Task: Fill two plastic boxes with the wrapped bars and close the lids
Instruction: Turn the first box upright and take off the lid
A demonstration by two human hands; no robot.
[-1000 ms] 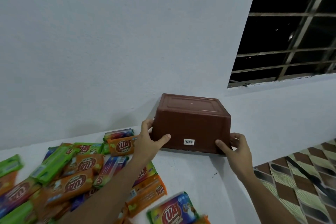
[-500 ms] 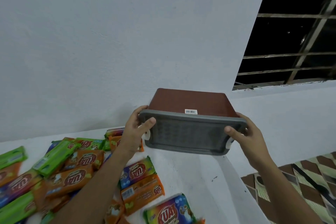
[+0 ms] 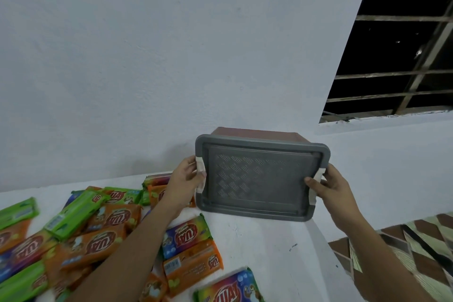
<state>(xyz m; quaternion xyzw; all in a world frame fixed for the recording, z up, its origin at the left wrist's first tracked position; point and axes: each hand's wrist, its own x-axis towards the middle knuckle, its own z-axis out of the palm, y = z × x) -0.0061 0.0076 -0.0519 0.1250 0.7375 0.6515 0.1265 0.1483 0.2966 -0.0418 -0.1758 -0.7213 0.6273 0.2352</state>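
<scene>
I hold a brown plastic box (image 3: pixel 255 132) in the air, tipped so its grey patterned lid (image 3: pixel 257 179) faces me. The lid is on the box, with a white clip on each short side. My left hand (image 3: pixel 185 182) grips the left edge at the left clip (image 3: pixel 199 174). My right hand (image 3: pixel 329 190) grips the right edge at the right clip (image 3: pixel 316 185). Several wrapped bars (image 3: pixel 95 233) in orange, green and blue wrappers lie scattered on the white surface (image 3: pixel 264 247) below and to the left. No second box is in view.
A white wall (image 3: pixel 171 56) rises close behind the box. A barred window opening (image 3: pixel 397 56) sits at the upper right above a ledge. The white surface ends at the right, where a patterned tiled floor (image 3: pixel 404 247) lies below.
The box was upside down on the surface; I lifted it and turned it until its lid faces me. My hands shifted from the box walls to the side clips.
</scene>
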